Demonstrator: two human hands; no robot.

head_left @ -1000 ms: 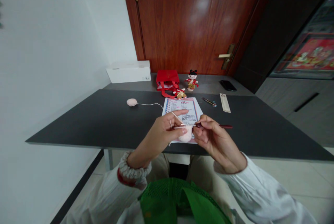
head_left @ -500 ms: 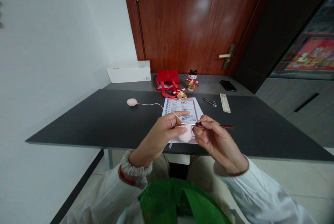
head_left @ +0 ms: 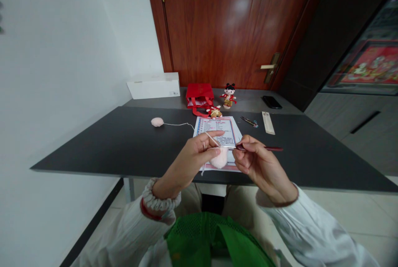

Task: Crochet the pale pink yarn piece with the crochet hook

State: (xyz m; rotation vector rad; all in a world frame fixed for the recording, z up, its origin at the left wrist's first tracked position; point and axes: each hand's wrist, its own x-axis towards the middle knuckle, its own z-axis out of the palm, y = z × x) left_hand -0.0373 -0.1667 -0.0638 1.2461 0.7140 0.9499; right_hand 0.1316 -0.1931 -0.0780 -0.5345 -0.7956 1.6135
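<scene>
My left hand (head_left: 194, 159) pinches a small pale pink crocheted piece (head_left: 219, 160), with the yarn strand running over its forefinger. My right hand (head_left: 253, 161) grips a dark red crochet hook (head_left: 264, 148) whose metal tip points left into the piece. Both hands hover over the near edge of the dark table (head_left: 124, 146), above a printed instruction sheet (head_left: 217, 128). The yarn trails back to a small pink yarn ball (head_left: 157, 122) further up the table on the left.
At the table's far side lie a white box (head_left: 154, 85), a red bag (head_left: 199, 94), two small dolls (head_left: 228, 94), a black phone (head_left: 271, 101), a ruler (head_left: 268, 122) and small tools (head_left: 249, 121). A wooden door stands behind. A green mesh item (head_left: 214, 240) rests on my lap.
My right hand has drawn the hook a little to the right, away from the pink piece. My left hand has stayed nearly still.
</scene>
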